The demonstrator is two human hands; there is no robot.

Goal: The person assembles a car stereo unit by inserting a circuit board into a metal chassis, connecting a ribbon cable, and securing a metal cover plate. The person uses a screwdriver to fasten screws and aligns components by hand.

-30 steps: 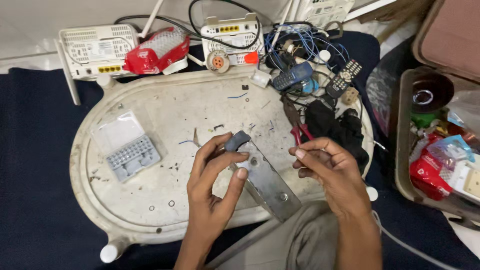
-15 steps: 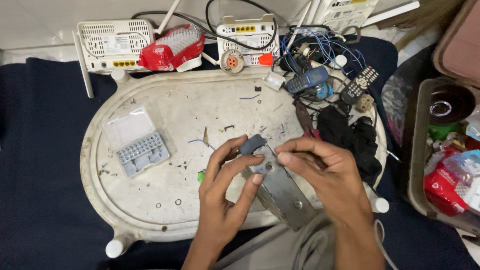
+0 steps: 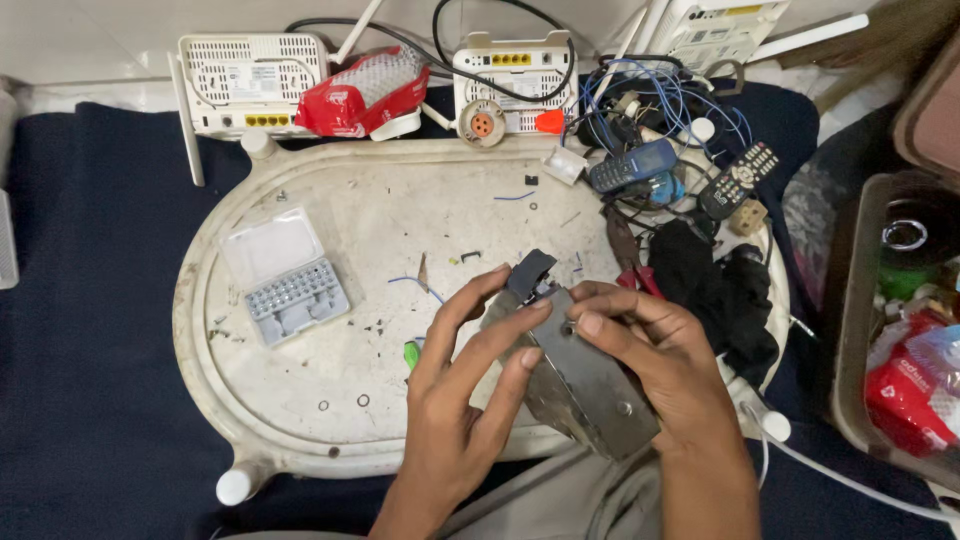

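A worn white oval tray (image 3: 330, 420) lies upside-down on dark blue cloth, serving as a low bench; routers (image 3: 255, 80) and tangled cables (image 3: 650, 110) crowd its far edge, out of the working space; a grey bit case (image 3: 285, 278) sits open at the left, lid back, bits within reach. Centre front, both hands meet on a grey metal box (image 3: 585, 375), tilted up off the tray so its end faces the camera; a black part (image 3: 530, 272) sticks out at its top. The left hand (image 3: 465, 400) cradles the box from the side, fingers half curled round it, steadying; the right hand (image 3: 655, 350) clamps from the other side, its fingertips (image 3: 590, 322) pressed on the top face near a small hole; whether it pinches anything small there, I cannot tell. Red-handled pliers (image 3: 630, 260) lie just beyond.
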